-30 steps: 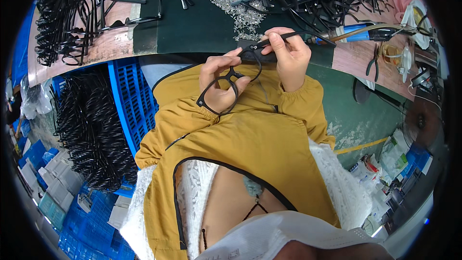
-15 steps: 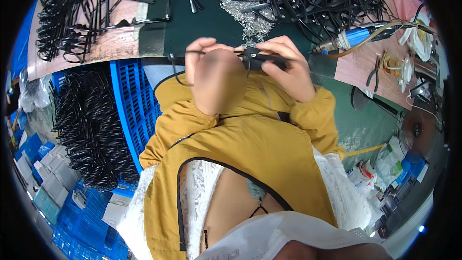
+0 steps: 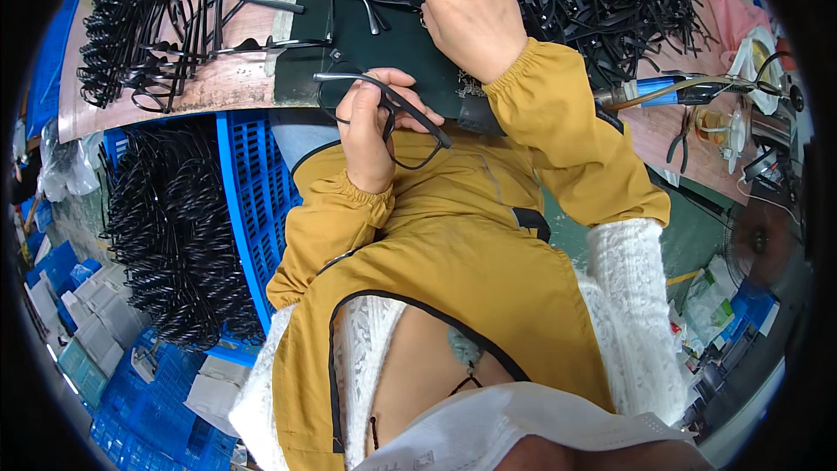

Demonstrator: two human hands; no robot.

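A black eyeglass frame is in my left hand, the fingers closed around it just in front of the table edge. One of its temples, with a grey tip, points left. My right hand reaches over the far side of the table. Its fingers bend down at the edge of a large heap of loose black temples; the fingertips are partly hidden, and I cannot make out what they hold. Small silvery metal parts show beside the right wrist, mostly covered by my hand and sleeve.
A blue-bodied power screwdriver lies at the right, near black-handled pliers. Black frames are stacked on the table's left. Below them, a blue basket stands beside bundled black frames. A fan is at right.
Both hands were together at the eyeglass frame. My right hand has let go and moved up and away to the heap; the left keeps the frame, now tilted.
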